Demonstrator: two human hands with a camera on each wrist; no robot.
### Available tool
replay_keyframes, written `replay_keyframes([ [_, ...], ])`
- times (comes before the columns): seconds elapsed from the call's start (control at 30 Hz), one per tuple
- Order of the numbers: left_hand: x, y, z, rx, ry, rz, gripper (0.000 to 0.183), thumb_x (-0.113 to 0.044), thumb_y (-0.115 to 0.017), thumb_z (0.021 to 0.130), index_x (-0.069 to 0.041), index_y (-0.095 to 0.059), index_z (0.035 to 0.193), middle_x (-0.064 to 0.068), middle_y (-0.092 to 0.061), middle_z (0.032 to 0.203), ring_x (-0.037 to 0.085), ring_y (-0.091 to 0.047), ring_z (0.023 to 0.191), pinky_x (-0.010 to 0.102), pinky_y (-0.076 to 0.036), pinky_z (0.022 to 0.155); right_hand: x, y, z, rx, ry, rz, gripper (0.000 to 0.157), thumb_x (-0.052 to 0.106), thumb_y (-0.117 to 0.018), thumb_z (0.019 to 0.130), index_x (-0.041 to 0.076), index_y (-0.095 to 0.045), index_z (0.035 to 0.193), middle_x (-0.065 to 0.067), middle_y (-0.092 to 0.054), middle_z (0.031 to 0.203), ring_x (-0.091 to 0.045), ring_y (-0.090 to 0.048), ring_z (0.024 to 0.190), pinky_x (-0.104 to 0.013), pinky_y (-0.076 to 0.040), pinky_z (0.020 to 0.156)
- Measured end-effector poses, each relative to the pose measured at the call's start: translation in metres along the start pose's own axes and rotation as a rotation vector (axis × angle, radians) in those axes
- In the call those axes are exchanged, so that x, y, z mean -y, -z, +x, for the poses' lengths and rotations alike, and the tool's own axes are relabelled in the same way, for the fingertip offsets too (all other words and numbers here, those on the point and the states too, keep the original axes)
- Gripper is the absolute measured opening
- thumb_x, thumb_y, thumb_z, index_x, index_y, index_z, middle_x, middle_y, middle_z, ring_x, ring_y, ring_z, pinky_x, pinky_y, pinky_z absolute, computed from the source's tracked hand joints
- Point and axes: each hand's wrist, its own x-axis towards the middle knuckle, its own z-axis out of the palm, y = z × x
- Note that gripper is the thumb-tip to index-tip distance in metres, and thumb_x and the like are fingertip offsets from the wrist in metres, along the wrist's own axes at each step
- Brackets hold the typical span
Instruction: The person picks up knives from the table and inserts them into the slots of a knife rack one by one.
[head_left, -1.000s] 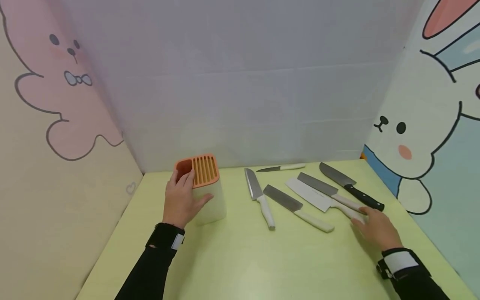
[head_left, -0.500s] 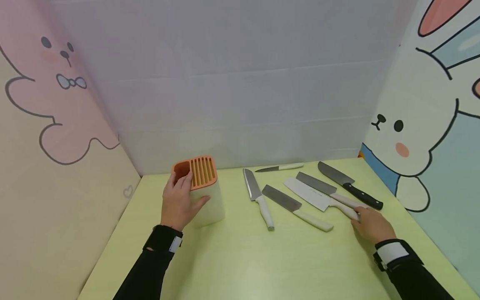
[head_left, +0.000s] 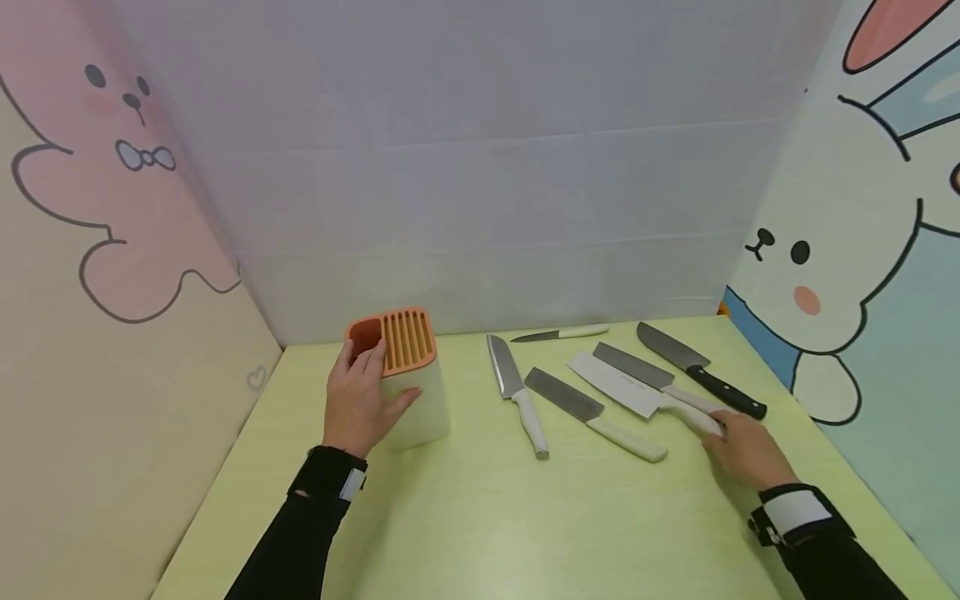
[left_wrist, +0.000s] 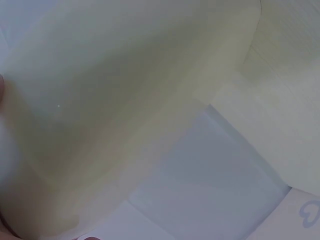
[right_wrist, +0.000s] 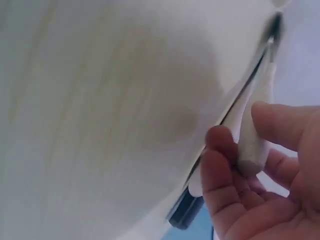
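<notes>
At the left of the head view, my left hand [head_left: 362,408] grips a white knife block [head_left: 416,408] with an orange slotted top, fingers over its rim and thumb along its side. The block's pale wall [left_wrist: 115,100] fills much of the left wrist view. On the right, my right hand [head_left: 750,450] pinches the white handle [right_wrist: 255,135] of a broad-bladed cleaver [head_left: 618,387] between thumb and fingers. A second white-handled cleaver [head_left: 633,364] lies right beside it, its handle end partly hidden by my hand. Behind them rests a black-handled knife [head_left: 705,375].
Between the block and my right hand lie a white-handled chef's knife [head_left: 517,396] and another white-handled cleaver [head_left: 592,417]. A small paring knife [head_left: 562,334] lies by the back wall. Walls border the yellow-green table [head_left: 480,525] at left, back and right.
My right hand has shifted slightly left along the cleaver's handle and its fingers have closed on it. The left hand stays on the knife block.
</notes>
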Motion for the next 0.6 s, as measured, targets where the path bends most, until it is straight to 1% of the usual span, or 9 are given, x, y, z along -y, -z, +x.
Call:
replay_keyframes([
  [0.03, 0.000, 0.000, 0.000, 0.002, 0.002, 0.003, 0.095, -0.047, -0.086, 0.059, 0.007, -0.049, 0.128, 0.022, -0.064, 0.107, 0.035, -0.056, 0.104, 0.050, -0.029, 0.108, 0.000, 0.001, 0.000, 0.002, -0.024, 0.028, 0.041, 0.017, -0.062, 0.088, -0.012, -0.053, 0.115, -0.034, -0.058, 0.104, -0.045, -0.056, 0.089, -0.057, -0.047, 0.071],
  [0.1, 0.000, 0.000, 0.000, 0.000, 0.005, 0.006, 0.095, -0.048, -0.086, 0.059, 0.006, -0.049, 0.128, 0.022, -0.064, 0.107, 0.036, -0.056, 0.104, 0.050, -0.029, 0.108, 0.001, 0.003, -0.001, 0.022, -0.100, 0.129, 0.045, 0.022, -0.059, 0.092, -0.011, -0.050, 0.121, -0.033, -0.057, 0.107, -0.041, -0.056, 0.086, -0.052, -0.049, 0.067],
  [0.23, 0.000, -0.001, 0.000, -0.004, 0.012, 0.008, 0.095, -0.047, -0.086, 0.059, 0.006, -0.050, 0.128, 0.022, -0.064, 0.107, 0.037, -0.055, 0.105, 0.051, -0.030, 0.107, 0.007, 0.006, -0.005, 0.063, -0.268, 0.422, 0.053, 0.030, -0.050, 0.098, -0.010, -0.041, 0.130, -0.026, -0.055, 0.106, -0.026, -0.054, 0.079, -0.035, -0.047, 0.059],
  [0.33, 0.000, -0.001, 0.000, -0.004, 0.015, 0.007, 0.094, -0.048, -0.086, 0.059, 0.006, -0.050, 0.128, 0.022, -0.064, 0.107, 0.037, -0.055, 0.105, 0.052, -0.031, 0.107, 0.012, 0.008, -0.006, 0.116, -0.366, 0.651, 0.057, 0.032, -0.048, 0.099, -0.009, -0.033, 0.136, -0.019, -0.049, 0.103, -0.019, -0.049, 0.077, -0.028, -0.045, 0.058],
  [0.4, 0.000, -0.002, -0.001, -0.003, 0.016, 0.005, 0.094, -0.047, -0.086, 0.059, 0.006, -0.050, 0.128, 0.022, -0.064, 0.107, 0.037, -0.055, 0.105, 0.052, -0.031, 0.107, 0.016, 0.009, -0.007, 0.146, -0.411, 0.792, 0.060, 0.032, -0.049, 0.098, -0.006, -0.028, 0.140, -0.014, -0.042, 0.104, -0.016, -0.046, 0.077, -0.025, -0.044, 0.060],
  [0.47, 0.000, -0.001, -0.001, -0.003, 0.017, 0.005, 0.094, -0.047, -0.086, 0.059, 0.006, -0.049, 0.128, 0.022, -0.064, 0.107, 0.037, -0.055, 0.105, 0.052, -0.030, 0.107, 0.019, 0.009, -0.007, 0.156, -0.439, 0.940, 0.064, 0.031, -0.052, 0.097, -0.004, -0.023, 0.142, -0.011, -0.037, 0.106, -0.013, -0.044, 0.079, -0.022, -0.043, 0.063],
  [0.53, -0.001, -0.001, -0.001, -0.004, 0.018, 0.005, 0.095, -0.047, -0.086, 0.059, 0.006, -0.049, 0.129, 0.021, -0.064, 0.107, 0.037, -0.055, 0.105, 0.051, -0.030, 0.107, 0.023, 0.009, -0.008, 0.134, -0.463, 1.081, 0.068, 0.030, -0.055, 0.095, -0.001, -0.021, 0.144, -0.006, -0.035, 0.108, -0.010, -0.044, 0.082, -0.019, -0.044, 0.067],
  [0.6, -0.001, -0.001, 0.000, -0.003, 0.019, 0.002, 0.095, -0.047, -0.086, 0.059, 0.006, -0.049, 0.129, 0.022, -0.064, 0.107, 0.036, -0.055, 0.105, 0.051, -0.030, 0.107, 0.027, 0.009, -0.007, 0.093, -0.488, 1.198, 0.068, 0.029, -0.058, 0.093, 0.003, -0.022, 0.145, -0.002, -0.037, 0.108, -0.008, -0.044, 0.085, -0.017, -0.045, 0.071],
])
